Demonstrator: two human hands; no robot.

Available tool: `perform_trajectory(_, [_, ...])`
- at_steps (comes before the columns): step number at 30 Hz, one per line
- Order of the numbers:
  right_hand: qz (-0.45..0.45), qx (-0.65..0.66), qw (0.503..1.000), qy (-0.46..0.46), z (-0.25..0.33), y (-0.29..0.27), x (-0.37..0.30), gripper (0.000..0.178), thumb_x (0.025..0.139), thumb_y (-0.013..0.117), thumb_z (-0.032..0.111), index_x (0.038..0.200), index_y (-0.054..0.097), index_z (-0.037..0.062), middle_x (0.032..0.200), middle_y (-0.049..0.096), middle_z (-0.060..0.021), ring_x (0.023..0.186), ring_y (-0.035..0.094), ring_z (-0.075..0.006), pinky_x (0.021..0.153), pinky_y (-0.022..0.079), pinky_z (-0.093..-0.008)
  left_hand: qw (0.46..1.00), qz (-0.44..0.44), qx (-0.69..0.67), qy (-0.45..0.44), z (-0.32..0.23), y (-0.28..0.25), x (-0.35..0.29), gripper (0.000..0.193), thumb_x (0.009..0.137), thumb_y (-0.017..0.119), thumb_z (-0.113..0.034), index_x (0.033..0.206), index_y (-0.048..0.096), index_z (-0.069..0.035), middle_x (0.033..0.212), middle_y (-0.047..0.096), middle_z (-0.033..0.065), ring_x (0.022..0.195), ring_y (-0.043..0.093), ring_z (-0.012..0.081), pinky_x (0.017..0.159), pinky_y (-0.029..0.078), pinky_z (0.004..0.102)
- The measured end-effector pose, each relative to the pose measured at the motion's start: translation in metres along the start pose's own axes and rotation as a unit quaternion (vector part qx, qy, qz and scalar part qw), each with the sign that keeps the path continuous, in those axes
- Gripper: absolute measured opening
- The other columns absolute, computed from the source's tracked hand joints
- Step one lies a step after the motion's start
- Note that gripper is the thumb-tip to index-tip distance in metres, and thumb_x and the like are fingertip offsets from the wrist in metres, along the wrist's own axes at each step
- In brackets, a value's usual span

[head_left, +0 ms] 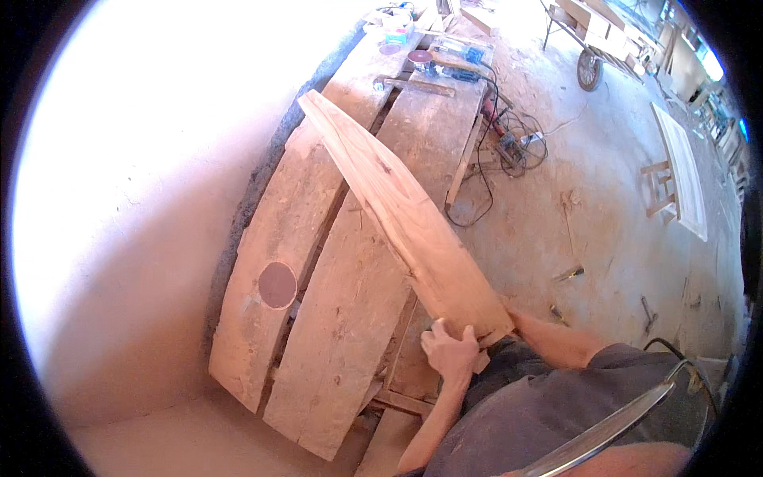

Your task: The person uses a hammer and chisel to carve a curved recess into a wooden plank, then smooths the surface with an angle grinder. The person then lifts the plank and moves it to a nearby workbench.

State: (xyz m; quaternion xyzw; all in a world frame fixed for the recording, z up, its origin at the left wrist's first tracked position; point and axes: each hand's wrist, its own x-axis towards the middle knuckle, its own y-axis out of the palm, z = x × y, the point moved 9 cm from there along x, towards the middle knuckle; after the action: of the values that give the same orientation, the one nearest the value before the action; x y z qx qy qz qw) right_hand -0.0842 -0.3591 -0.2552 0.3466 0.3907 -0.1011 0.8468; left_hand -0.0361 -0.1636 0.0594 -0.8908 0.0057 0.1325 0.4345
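Note:
A long wooden board (405, 199) with visible grain and a dark knot lies slantwise over the plank workbench (342, 318), its near end against my body. My left hand (451, 350) is closed on the left side of that near end, with thumb and fingers curled at the edge. My right hand (515, 316) holds the opposite edge near the same end; its fingers are mostly hidden by the board. A small block of wood (482, 362) shows beside my left hand, partly covered. Left of the board, a round brown sanding disc (277, 285) lies on the bench.
Angle grinders (429, 63) and a hammer (413, 86) lie at the bench's far end. Red power tools and tangled cables (513, 147) sit beyond its right edge. Hand tools (570, 273) lie on the floor. A pale panel (679, 171) rests on trestles at right; a wall borders the left.

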Motion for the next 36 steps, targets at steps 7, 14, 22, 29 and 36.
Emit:
perform_trajectory(7, [-0.032, -0.058, 0.996, 0.058, -0.084, 0.152, -0.045, 0.057, 0.108, 0.038, 0.049, 0.138, 0.061, 0.006, 0.137, 0.063, -0.013, 0.119, 0.062, -0.0312, 0.102, 0.048, -0.0438, 0.996, -0.06, 0.052, -0.049, 0.103, -0.072, 0.021, 0.075, 0.081, 0.075, -0.031, 0.14, 0.048, 0.006, 0.127, 0.055, 0.0313, 0.121, 0.05, 0.0479, 0.105, 0.042, 0.053])
perform_trajectory(14, [0.026, -0.475, 0.879, 0.04, -0.057, 0.14, -0.04, 0.046, 0.108, 0.041, 0.042, 0.122, 0.067, 0.0062, 0.102, 0.074, -0.0127, 0.093, 0.068, -0.0276, 0.08, 0.051, -0.043, 0.995, -0.087, -0.038, -0.024, 0.094, -0.069, 0.073, 0.077, 0.086, 0.071, -0.027, 0.146, 0.04, 0.011, 0.14, 0.049, 0.0347, 0.133, 0.045, 0.05, 0.113, 0.037, 0.0523])
perform_trajectory(22, [-0.037, -0.612, 0.768, -0.185, 0.038, 0.033, -0.082, 0.039, 0.093, 0.058, 0.032, 0.1, 0.068, -0.0042, 0.101, 0.071, -0.0216, 0.096, 0.069, -0.0351, 0.084, 0.054, -0.0465, 0.984, -0.154, -0.09, -0.027, 0.049, -0.059, 0.186, 0.065, 0.095, 0.061, -0.018, 0.147, 0.037, 0.013, 0.154, 0.037, 0.0331, 0.142, 0.039, 0.0465, 0.119, 0.032, 0.0479])
perform_trajectory(29, [-0.174, -0.541, 0.811, 0.138, 0.009, -0.302, -0.153, 0.035, 0.093, 0.061, 0.02, 0.124, 0.067, 0.0037, 0.089, 0.069, -0.0073, 0.072, 0.064, -0.0197, 0.064, 0.053, -0.0354, 0.975, -0.197, 0.091, 0.04, 0.028, -0.05, 0.185, 0.06, 0.098, 0.055, -0.023, 0.146, 0.041, 0.01, 0.152, 0.039, 0.0348, 0.136, 0.044, 0.0494, 0.116, 0.036, 0.0514])
perform_trajectory(36, [-0.124, -0.559, 0.811, 0.115, 0.06, -0.322, -0.12, 0.033, 0.093, 0.06, 0.012, 0.124, 0.065, 0.0018, 0.111, 0.066, -0.0092, 0.086, 0.066, -0.0194, 0.075, 0.057, -0.0383, 0.97, -0.197, 0.144, 0.024, 0.012, -0.045, 0.191, 0.074, 0.089, 0.07, -0.039, 0.142, 0.047, 0.007, 0.151, 0.033, 0.0364, 0.135, 0.039, 0.0539, 0.113, 0.034, 0.0578])
